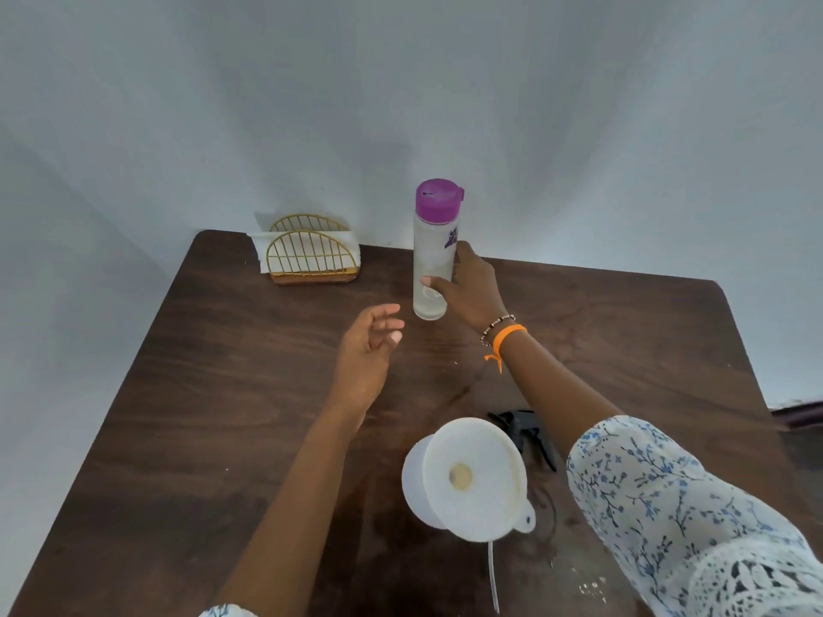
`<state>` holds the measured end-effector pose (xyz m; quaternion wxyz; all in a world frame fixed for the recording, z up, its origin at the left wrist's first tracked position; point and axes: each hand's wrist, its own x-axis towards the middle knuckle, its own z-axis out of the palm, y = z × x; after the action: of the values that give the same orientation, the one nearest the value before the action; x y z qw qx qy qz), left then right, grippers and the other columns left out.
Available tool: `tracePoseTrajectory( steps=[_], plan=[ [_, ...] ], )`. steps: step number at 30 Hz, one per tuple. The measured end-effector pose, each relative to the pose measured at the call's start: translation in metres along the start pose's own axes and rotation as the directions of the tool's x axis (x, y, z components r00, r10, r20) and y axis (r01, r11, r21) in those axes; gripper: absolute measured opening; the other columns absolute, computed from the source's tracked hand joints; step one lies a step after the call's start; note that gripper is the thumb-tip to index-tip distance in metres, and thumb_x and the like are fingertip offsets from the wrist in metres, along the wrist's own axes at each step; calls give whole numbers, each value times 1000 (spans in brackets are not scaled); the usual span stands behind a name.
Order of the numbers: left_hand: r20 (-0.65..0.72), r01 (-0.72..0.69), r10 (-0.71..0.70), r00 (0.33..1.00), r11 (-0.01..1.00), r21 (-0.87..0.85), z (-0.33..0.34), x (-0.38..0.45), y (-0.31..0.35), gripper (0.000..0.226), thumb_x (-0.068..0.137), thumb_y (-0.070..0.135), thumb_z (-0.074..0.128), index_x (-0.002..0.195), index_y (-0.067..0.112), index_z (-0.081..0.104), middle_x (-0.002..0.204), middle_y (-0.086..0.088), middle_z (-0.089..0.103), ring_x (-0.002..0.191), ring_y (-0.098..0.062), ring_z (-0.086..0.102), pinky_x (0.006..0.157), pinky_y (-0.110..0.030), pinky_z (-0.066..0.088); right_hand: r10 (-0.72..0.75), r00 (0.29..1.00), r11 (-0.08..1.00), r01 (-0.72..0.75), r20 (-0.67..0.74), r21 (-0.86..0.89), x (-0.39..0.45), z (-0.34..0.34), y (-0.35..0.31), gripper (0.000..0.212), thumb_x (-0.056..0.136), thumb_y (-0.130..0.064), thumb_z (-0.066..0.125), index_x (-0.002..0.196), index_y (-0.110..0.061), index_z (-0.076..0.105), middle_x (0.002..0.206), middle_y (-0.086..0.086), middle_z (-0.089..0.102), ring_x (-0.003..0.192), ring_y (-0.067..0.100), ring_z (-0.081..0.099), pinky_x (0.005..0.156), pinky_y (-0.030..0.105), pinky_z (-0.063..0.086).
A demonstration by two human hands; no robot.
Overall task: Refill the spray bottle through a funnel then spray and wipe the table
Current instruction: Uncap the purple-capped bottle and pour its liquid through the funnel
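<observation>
Clear plastic, purple-capped, the water bottle (431,260) stood far back on the counter (222,394). The right hand (467,287) gripped its lower body; the left hand (369,349) hovered released beside it. It looked rigid, smooth, probably slippery, and best held mid-body. Nearer, a white funnel (472,483) sat in the spray bottle (412,478).

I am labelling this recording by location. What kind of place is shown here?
Probably a room in a home, though this is uncertain. A dark wooden table stands against a plain pale wall, and a gold wire napkin holder with paper napkins sits on it.
</observation>
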<state>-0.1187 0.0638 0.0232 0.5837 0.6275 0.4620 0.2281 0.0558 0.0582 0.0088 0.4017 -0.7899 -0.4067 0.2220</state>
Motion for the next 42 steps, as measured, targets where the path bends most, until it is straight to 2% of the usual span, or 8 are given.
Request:
tracePoseTrajectory(
  steps=[4,9,13,17,24,33,36,42],
  plan=[
    [13,-44,44,999,999,19,0,-11,20,40,91,7,52,127,25,48,114,6,56,97,-1,54,72,-11,41,-9,1000,998,11,-22,59,-17,-25,-23,42,76,-20,74,109,-5,53,110,10,65,94,21,60,87,36,50],
    [26,-132,132,991,991,14,0,-25,49,47,85,7,61,125,28,47,117,7,54,105,-4,53,82,-14,41,-85,991,990,96,-107,104,-43,-64,-66,44,78,-21,73,116,-8,54,115,3,63,92,9,55,70,5,42],
    [66,-245,244,968,970,9,0,-39,78,61,79,11,70,131,27,43,128,9,48,119,-4,44,103,-23,33,-141,970,977,168,-198,128,-67,-96,-101,41,76,-24,74,112,-13,57,111,-3,65,91,8,58,71,4,42],
    [98,-378,375,922,926,11,0,-53,110,72,77,21,75,136,31,35,141,10,40,126,-1,36,105,-24,28,-202,941,963,242,-270,121,-92,-124,-136,42,77,-29,73,114,-14,59,110,-5,65,94,8,60,71,3,43],
    [94,-512,506,858,856,74,2,-88,160,70,74,35,74,133,33,35,135,11,44,113,-1,41,94,-22,36,-254,886,924,341,-389,174,-139,-159,-185,37,78,-35,71,110,-17,63,105,-6,69,92,6,64,79,17,50],
    [-60,-607,609,791,793,50,3,-127,188,54,75,36,72,123,30,47,113,16,52,91,-2,54,62,4,41,-337,827,901,423,-450,103,-177,-179,-217,41,79,-39,68,114,-19,61,109,-6,67,93,7,62,76,12,48],
    [-83,-638,638,765,769,34,0,-136,190,50,74,33,74,115,35,46,108,18,52,86,3,55,61,4,40,-332,818,885,442,-470,143,-185,-184,-227,49,78,-42,68,120,-22,52,113,-9,62,93,3,60,72,9,49],
    [-96,-633,637,765,771,76,1,-144,190,55,72,34,74,120,30,49,117,12,54,97,-6,53,63,4,38,-365,621,765,625,-694,157,-185,-201,-269,59,74,-33,76,118,-16,41,119,3,49,101,13,56,77,14,52]
  ],
)
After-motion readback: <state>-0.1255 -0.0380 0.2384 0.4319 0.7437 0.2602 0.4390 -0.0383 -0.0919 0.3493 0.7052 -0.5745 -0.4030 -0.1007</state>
